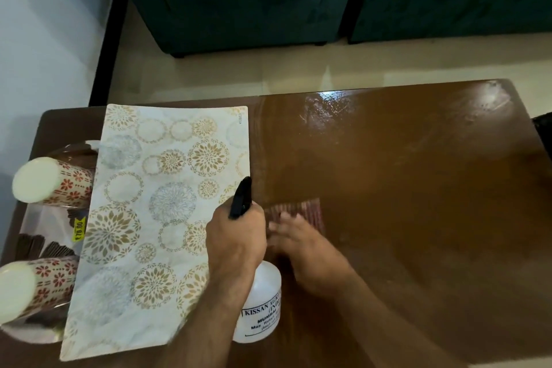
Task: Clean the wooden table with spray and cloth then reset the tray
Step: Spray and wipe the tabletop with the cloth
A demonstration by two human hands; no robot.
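My left hand (236, 236) grips the neck of a white spray bottle (261, 308) with a black nozzle (241, 197), held upright at the table's near middle. My right hand (304, 251) lies flat on a dark reddish ribbed cloth (301, 209) and presses it against the wooden table (418, 188); the hand is blurred. The table's far right part shines with wet streaks. A patterned placemat (161, 218) lies on the left half. A shiny tray (38, 334) sits at the left edge, partly under the mat.
Two patterned paper cups (53, 182) (33, 287) stand on the tray beside dark sticks and a yellow price sticker (78, 230). Teal sofas (239, 0) stand beyond the table across a strip of pale floor. A white wall is at the left.
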